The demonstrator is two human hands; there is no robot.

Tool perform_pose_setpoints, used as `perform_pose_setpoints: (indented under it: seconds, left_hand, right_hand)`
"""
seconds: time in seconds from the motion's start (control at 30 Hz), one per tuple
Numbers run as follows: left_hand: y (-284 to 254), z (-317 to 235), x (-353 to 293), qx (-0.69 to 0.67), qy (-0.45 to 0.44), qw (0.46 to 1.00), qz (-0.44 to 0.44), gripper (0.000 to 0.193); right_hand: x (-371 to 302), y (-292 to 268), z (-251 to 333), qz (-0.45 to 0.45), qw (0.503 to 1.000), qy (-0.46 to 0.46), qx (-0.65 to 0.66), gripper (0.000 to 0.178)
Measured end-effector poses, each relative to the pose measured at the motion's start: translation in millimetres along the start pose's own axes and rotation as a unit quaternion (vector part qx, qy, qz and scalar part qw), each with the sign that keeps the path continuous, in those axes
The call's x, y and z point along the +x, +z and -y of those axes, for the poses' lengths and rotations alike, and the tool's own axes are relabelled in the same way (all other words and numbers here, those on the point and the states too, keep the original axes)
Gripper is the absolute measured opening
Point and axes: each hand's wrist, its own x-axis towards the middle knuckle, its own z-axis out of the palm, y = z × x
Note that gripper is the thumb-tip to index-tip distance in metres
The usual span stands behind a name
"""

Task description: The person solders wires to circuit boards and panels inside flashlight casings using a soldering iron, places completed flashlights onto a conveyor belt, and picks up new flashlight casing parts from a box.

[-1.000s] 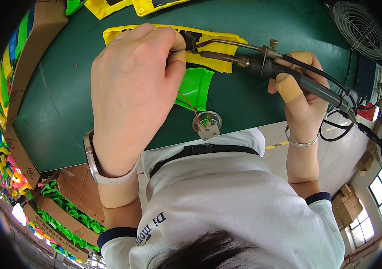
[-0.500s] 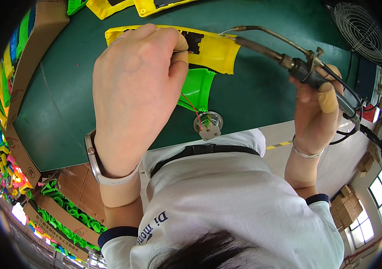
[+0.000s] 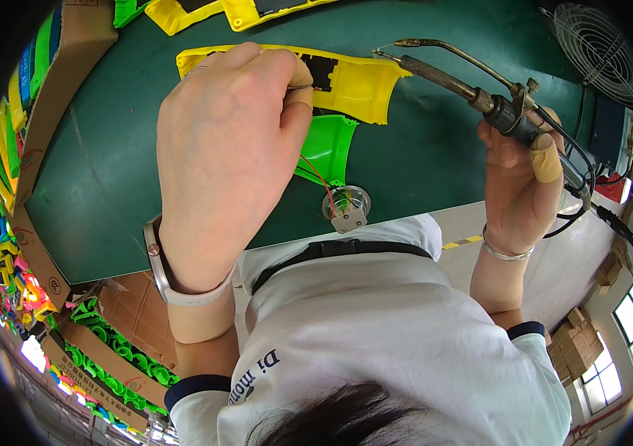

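Note:
My right hand grips a soldering iron with a solder feed tube clamped along it. Its tip points left, over or near the right end of a yellow plastic shell. Above that shell's left part, my left hand is closed, thumb against curled fingers. Whatever it pinches is hidden beneath the hand. Just below the yellow shell lies a green plastic part, partly covered by my left hand. Red and black wires run from there to a round clear part with a metal plate near the table edge.
More yellow shells lie at the far edge of the green table. A cardboard box of coloured parts stands on the left. A fan with a wire guard is at the far right. Boxes of green parts sit lower left.
The soldering iron's tip has shifted slightly to the right along the yellow shell's end. My left hand has hardly moved.

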Motion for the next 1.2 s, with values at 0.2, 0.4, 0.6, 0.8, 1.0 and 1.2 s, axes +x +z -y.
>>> perform_pose_setpoints:
  seconds: [0.2,0.4,0.6,0.8,1.0,1.2]
  left_hand:
    - [0.4,0.4,-0.3,-0.008,0.003,1.0,-0.001,0.009]
    - [-0.5,1.1,-0.9,-0.011,0.004,1.0,0.001,0.01]
    - [-2.0,2.3,-1.8,-0.027,0.006,1.0,0.008,0.01]
    - [-3.4,3.0,-1.9,-0.034,0.011,0.999,0.008,0.01]
    - [-1.7,0.6,-1.4,-0.02,-0.01,1.0,0.008,0.011]
    - [-0.8,0.9,-0.8,-0.008,-0.002,1.0,0.003,0.01]
  right_hand:
    - [0.5,-0.6,-1.7,0.012,1.0,0.003,0.004,0.029]
    - [0.2,-1.3,-1.5,0.012,1.0,0.0,0.002,0.03]
    - [1.2,-4.5,-3.0,0.019,1.0,0.001,0.002,0.031]
    - [2.0,0.4,-2.9,0.015,1.0,0.002,0.002,0.031]
    - [-4.1,15.2,6.5,-0.007,0.995,0.035,-0.098,0.032]
    - [-3.0,19.1,0.2,0.035,0.982,0.099,-0.155,0.039]
